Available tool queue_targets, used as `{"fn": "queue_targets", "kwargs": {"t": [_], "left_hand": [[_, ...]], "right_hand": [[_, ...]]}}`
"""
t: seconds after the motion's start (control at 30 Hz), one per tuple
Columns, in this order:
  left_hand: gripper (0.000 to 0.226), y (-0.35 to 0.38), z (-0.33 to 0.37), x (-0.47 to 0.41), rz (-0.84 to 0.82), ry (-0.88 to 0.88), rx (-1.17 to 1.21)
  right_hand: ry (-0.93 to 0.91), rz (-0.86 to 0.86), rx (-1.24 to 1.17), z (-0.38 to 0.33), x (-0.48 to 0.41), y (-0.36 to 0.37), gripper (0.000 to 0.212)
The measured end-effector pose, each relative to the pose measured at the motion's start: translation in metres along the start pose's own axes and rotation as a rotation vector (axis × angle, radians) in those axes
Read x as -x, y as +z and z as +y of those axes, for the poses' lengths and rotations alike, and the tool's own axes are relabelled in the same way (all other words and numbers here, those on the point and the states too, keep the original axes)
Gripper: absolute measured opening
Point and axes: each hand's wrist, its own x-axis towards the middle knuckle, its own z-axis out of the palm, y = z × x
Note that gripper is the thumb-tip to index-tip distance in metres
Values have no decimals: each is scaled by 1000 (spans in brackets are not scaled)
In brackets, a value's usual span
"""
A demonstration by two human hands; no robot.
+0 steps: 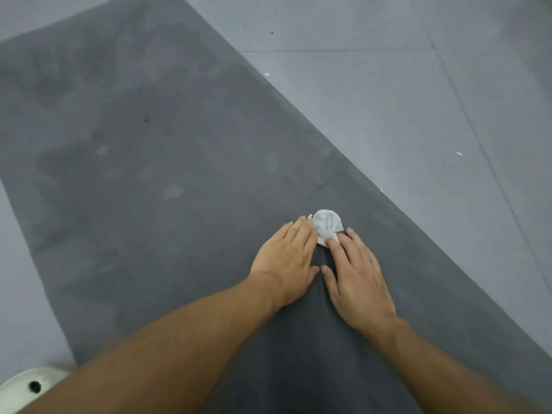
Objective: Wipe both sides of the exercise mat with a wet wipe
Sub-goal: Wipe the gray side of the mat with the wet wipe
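A dark grey exercise mat (143, 162) lies flat on the floor and runs away from me towards the upper left. Darker wet patches and streaks mark its far half. A crumpled white wet wipe (328, 225) lies on the mat just ahead of both hands. My left hand (286, 261) lies flat on the mat with straight fingers, its fingertips touching the wipe's left edge. My right hand (355, 276) also lies flat, with its index fingertip pressing on the wipe's near edge. The thumbs nearly meet between the two hands.
Light grey floor tiles (418, 100) surround the mat on the right and at the top. A pale green plastic object with a dark hole (27, 386) sits at the bottom left corner, beside the mat's near left edge.
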Motion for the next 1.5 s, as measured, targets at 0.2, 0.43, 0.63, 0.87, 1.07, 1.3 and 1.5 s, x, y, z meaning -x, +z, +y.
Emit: {"fn": "queue_targets", "kwargs": {"t": [0.2, 0.43, 0.63, 0.87, 1.07, 1.3, 1.5], "left_hand": [[76, 33, -14, 84, -25, -30, 38], [71, 55, -40, 143, 13, -52, 148], [71, 76, -69, 151, 79, -191, 258], [78, 97, -124, 164, 168, -618, 403], [75, 107, -131, 170, 187, -608, 318], [71, 113, -131, 172, 222, -608, 312], [69, 114, -131, 171, 244, -616, 314]], "right_hand": [[-103, -98, -78, -54, 23, 5, 47], [-336, -134, 27, -71, 14, -3, 67], [-273, -289, 137, -94, -12, 12, 71], [-463, -353, 134, -149, -11, 25, 81], [-588, -334, 192, -146, 9, 29, 75], [-152, -235, 189, -103, -67, 16, 82], [-246, -326, 89, -140, -28, 25, 85]]}}
